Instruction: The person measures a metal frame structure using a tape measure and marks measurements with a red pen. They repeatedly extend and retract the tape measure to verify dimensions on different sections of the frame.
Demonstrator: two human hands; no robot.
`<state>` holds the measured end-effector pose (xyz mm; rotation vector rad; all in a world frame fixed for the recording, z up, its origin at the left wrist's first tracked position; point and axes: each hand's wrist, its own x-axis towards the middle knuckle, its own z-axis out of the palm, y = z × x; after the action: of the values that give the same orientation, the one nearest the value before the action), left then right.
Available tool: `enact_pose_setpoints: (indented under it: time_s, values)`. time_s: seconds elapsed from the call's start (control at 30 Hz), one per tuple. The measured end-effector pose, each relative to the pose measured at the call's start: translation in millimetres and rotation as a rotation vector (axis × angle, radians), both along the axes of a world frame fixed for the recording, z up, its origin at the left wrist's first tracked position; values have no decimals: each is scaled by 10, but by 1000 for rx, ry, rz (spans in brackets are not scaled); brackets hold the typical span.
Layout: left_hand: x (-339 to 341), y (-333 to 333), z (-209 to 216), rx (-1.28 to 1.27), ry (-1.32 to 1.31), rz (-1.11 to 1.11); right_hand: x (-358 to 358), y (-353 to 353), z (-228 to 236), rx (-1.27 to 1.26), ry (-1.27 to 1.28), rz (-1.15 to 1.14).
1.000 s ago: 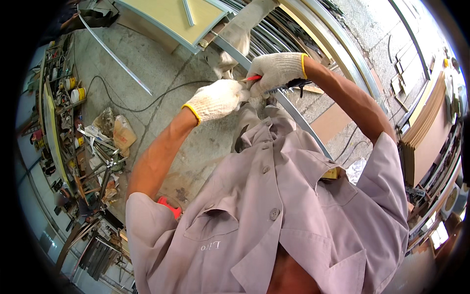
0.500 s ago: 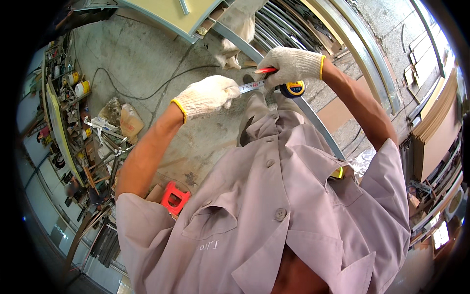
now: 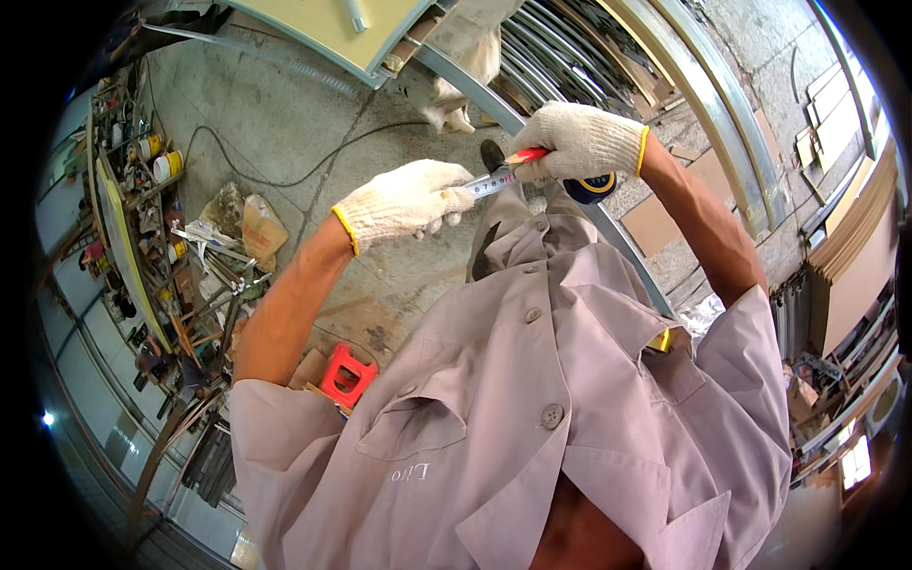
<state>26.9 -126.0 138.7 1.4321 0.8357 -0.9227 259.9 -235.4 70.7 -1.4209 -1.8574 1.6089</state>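
Note:
My left hand [image 3: 404, 201], in a white knit glove with a yellow cuff, is closed on the free end of a short stretch of white tape blade [image 3: 491, 183]. My right hand [image 3: 579, 142], gloved alike, holds the other end of the blade. Below its palm hangs the dark blue and yellow tape measure case [image 3: 595, 180]. A red pencil [image 3: 528, 155] sticks out between the right thumb and fingers, its tip toward the left hand. Behind the right hand runs a long grey metal bar [image 3: 475, 90], partly hidden by the glove and shirt.
A pale yellow panel [image 3: 309, 24] with a metal edge lies at the top. Several metal tubes [image 3: 551, 57] are stacked beyond the right hand. A black cord [image 3: 285, 188] crosses the concrete floor. Cluttered shelving stands left; a red handle [image 3: 348, 376] shows by my left side.
The right hand has shifted slightly right and the tape case has turned. The pencil tip now lies against the blade. The left fingers have opened out somewhat below the blade.

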Motion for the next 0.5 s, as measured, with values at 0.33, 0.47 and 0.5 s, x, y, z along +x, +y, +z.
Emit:
enact_pose_setpoints:
  time_s: [0.33,0.47,0.5]
  values:
    - [-342,-77,-472,334,-499,-239,-11,88,105,122,7,19]
    - [-507,-274,-228,386,-300,-173,-189,103,98,80,-46,158]
    - [-530,-329,-195,343,-214,-113,-240,98,42,81,2,173]
